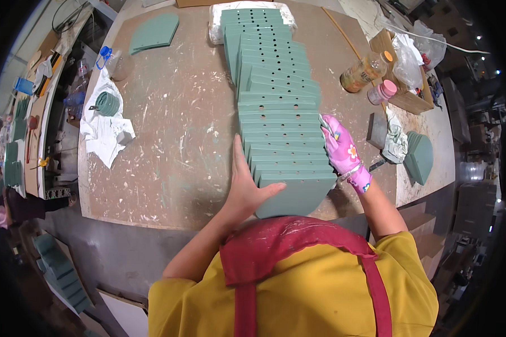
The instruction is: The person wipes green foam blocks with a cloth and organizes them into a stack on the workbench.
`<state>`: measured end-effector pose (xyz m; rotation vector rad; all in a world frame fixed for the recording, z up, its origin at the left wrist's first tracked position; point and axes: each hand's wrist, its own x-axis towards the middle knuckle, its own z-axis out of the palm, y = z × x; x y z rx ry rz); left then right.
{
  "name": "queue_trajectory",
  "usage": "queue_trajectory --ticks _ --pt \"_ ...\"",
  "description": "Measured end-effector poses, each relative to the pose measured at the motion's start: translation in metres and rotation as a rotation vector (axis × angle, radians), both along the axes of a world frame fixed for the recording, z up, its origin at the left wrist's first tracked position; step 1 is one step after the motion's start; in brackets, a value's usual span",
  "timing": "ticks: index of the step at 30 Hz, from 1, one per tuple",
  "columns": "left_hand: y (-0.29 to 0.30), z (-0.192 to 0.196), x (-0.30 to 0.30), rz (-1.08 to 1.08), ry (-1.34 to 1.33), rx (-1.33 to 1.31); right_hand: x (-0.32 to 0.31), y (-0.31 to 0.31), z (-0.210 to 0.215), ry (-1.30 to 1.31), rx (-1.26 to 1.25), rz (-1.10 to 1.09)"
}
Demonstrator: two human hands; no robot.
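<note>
A long overlapping row of green panels (275, 101) with small drilled holes runs down the middle of the brown worktable (174, 112). My left hand (244, 188) is bare and lies flat against the row's left edge near the closest panel (295, 194), thumb resting on it. My right hand (342, 147) wears a pink flowered glove and presses against the row's right edge, fingers flat along the panel sides. Neither hand grips anything.
A white cloth (104, 132) with a tape roll (107, 104) lies at the left. A curved green panel (154, 32) sits at the back left. Bottles (362, 73), a pink jar (382, 91), plastic bags, a rag (395, 143) and more green pieces (420, 157) stand at the right.
</note>
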<state>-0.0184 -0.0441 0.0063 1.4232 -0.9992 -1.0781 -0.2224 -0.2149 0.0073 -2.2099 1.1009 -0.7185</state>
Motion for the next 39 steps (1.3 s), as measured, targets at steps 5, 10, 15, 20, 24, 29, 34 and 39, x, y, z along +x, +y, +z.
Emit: queue_trajectory --ticks 5,10,15,20,24,29,34,39 --pt "-0.015 -0.002 0.029 -0.023 0.285 -0.037 0.013 -0.016 0.067 0.173 0.223 0.025" --pt "-0.053 -0.012 0.049 0.159 0.231 -0.082 0.062 -0.024 0.134 -0.427 0.330 0.181" --pt "-0.058 -0.017 0.029 0.158 -0.066 -0.059 0.060 -0.031 0.088 0.243 -0.385 0.578" --pt "-0.056 -0.016 0.030 0.173 -0.036 -0.141 0.129 -0.020 0.088 0.305 -0.338 0.690" --pt "-0.054 -0.032 0.040 0.127 -0.013 -0.232 0.169 -0.020 0.088 0.204 -0.222 0.825" --pt "-0.051 -0.018 0.035 0.252 -0.015 -0.190 0.112 -0.061 0.081 0.243 -0.275 0.880" --pt "-0.055 -0.044 0.035 0.062 -0.010 -0.182 0.191 -0.016 0.070 0.090 -0.362 0.919" --pt "-0.061 -0.002 0.036 0.221 -0.043 -0.065 0.154 -0.061 0.100 -0.294 -0.132 0.797"
